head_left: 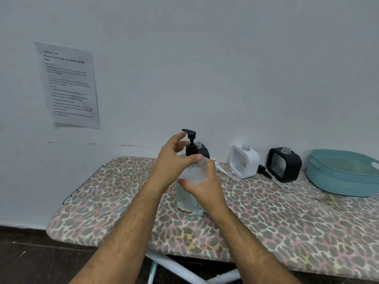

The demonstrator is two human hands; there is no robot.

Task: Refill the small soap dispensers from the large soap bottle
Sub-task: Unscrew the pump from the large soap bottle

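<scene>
Steadying the large soap bottle [189, 193] upright on the table [287, 218], the right hand [202, 181] grasps its body while the left hand [174, 158], seemingly released, should twist the pump [190, 140] off squarely.

Three small dispensers [244, 161], one large bottle [190, 193], one basket [344, 173].

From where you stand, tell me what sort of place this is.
Probably a makeshift work station in a plain room, not a bathroom: a leopard-print padded ironing board serves as the table, a printed instruction sheet hangs on the bare white wall, and no sink shows.
</scene>
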